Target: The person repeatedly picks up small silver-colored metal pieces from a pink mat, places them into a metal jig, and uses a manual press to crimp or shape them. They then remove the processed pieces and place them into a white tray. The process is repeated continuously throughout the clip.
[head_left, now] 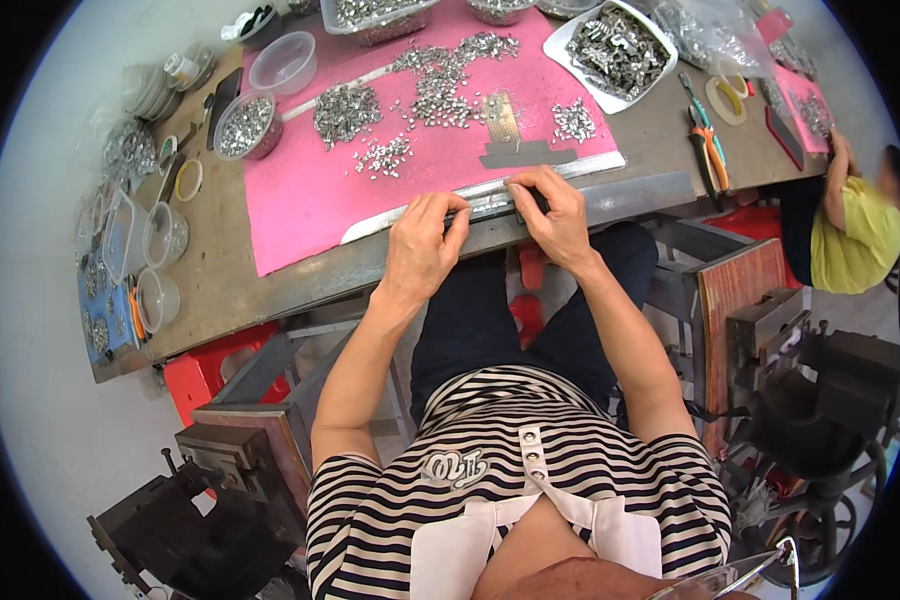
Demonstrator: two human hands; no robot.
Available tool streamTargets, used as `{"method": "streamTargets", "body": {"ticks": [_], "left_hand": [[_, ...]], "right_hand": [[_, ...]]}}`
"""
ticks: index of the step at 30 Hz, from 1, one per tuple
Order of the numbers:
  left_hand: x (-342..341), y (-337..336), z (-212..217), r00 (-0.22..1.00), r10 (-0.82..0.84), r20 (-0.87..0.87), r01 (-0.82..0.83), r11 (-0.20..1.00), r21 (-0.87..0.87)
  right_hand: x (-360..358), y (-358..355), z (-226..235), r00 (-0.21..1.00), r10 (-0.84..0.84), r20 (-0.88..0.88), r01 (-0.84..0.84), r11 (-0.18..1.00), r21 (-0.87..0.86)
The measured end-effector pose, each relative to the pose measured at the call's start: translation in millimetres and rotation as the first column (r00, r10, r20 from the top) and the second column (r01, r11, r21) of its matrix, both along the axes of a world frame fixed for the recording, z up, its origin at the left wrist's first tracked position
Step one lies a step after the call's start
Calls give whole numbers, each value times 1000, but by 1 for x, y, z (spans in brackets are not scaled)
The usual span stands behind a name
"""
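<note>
At the table's front edge, my left hand (426, 243) is closed in a pinch, thumb against fingers, with a bit of something dark showing at the fingertips. My right hand (555, 217) is closed the same way a little to the right, a dark piece under its thumb and fingers. A narrow silver strip (490, 206) spans the gap between the two hands, its ends hidden by my fingers. Beyond them, small silver metal pieces (438, 92) lie in piles on a pink mat (300, 205). A flat brass-coloured piece (501, 118) and a grey strip (530, 154) lie just past my hands.
A white tray (553, 45) of metal parts stands at the back right, near orange-handled pliers (708, 150). Clear tubs (283, 62) stand at left. At far right is a co-worker in a yellow top (855, 235). Vises (232, 470) flank my seat below the table.
</note>
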State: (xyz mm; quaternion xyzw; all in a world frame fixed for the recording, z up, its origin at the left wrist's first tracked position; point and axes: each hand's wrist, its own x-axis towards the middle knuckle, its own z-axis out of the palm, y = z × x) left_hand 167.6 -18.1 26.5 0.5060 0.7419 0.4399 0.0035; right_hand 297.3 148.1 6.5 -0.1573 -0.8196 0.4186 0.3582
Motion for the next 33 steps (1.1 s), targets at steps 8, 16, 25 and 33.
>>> {"method": "streamTargets", "body": {"ticks": [8, 16, 25, 33], "left_hand": [[-1, 0, 1, 1000, 6, -2, -6, 1000, -21], [6, 1, -3, 990, 32, -140, -29, 999, 20], [-3, 1, 8, 999, 2, 54, 3, 995, -100], [-7, -2, 7, 995, -10, 95, 20, 994, -109]], "right_hand": [[0, 2, -4, 999, 11, -40, -8, 998, 65], [0, 2, -4, 999, 18, -30, -17, 998, 63], [1, 2, -3, 999, 21, -32, -19, 996, 86], [0, 2, -6, 999, 25, -45, -23, 999, 45]]}}
